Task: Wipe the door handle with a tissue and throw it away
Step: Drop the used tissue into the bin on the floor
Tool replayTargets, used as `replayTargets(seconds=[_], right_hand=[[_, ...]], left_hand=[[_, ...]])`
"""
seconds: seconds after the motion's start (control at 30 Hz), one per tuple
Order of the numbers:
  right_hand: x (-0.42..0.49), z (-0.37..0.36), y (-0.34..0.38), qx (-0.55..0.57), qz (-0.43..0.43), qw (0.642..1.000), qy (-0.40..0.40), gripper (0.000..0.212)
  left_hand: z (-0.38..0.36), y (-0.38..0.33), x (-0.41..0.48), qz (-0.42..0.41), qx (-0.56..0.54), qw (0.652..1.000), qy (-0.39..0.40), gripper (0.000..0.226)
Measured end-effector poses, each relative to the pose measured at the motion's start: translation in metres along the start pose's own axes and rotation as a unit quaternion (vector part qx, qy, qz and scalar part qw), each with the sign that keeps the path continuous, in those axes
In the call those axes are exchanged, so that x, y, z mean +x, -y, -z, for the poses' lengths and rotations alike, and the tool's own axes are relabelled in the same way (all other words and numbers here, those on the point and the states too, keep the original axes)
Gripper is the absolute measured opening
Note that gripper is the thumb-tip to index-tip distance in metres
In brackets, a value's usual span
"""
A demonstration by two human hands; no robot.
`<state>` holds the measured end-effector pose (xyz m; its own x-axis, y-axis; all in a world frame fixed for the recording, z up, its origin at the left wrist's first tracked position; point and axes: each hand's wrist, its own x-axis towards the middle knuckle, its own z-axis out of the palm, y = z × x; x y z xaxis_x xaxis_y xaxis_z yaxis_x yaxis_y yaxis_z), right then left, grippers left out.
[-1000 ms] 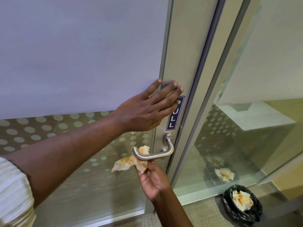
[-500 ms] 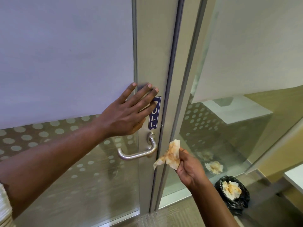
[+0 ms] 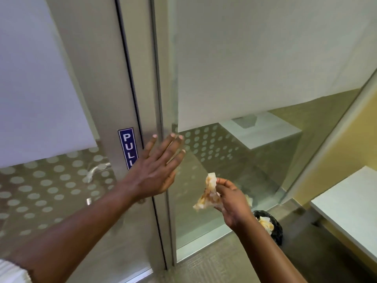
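My left hand [image 3: 158,169] is spread flat with fingers apart over the metal door frame, just right of the blue PULL sticker [image 3: 128,148]. It covers most of the door handle. Only a blurred handle shape [image 3: 95,170] shows in the dotted glass to the left; whether that is the handle or its reflection I cannot tell. My right hand [image 3: 230,201] pinches a crumpled, stain-marked tissue [image 3: 208,193] in front of the glass panel, well right of the handle. A small bin with a black bag [image 3: 275,227] stands on the floor below and right of that hand, with used tissues inside.
The door [image 3: 40,99] has frosted film above and a dotted glass band below. A fixed glass panel [image 3: 244,78] stands right of the frame. A white tabletop edge [image 3: 346,205] juts in at the right. Carpeted floor [image 3: 214,266] lies below.
My right hand has carried the tissue away from the handle, rightward and toward the bin. The view has swung right, and my left hand has come off the door's glass onto the frame.
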<state>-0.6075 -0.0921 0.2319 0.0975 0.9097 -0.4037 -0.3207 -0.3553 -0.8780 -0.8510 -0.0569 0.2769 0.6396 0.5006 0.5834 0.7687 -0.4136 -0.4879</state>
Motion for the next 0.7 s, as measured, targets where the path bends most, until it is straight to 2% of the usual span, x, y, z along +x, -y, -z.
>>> replayTargets(seconds=[0.13, 0.37, 0.7], right_hand=[[0.016, 0.048, 0.023, -0.02, 0.025, 0.999, -0.003, 0.032], [0.041, 0.121, 0.051, -0.037, 0.04, 0.998, -0.038, 0.018], [0.077, 0.23, 0.085, -0.097, 0.048, 0.983, -0.145, 0.024]], left_hand=[[-0.017, -0.044, 0.038, -0.009, -0.02, 1.0, 0.015, 0.063], [-0.05, -0.111, 0.097, -0.019, -0.059, 0.997, 0.039, 0.057], [-0.118, -0.199, 0.172, -0.059, -0.124, 0.988, 0.07, 0.06]])
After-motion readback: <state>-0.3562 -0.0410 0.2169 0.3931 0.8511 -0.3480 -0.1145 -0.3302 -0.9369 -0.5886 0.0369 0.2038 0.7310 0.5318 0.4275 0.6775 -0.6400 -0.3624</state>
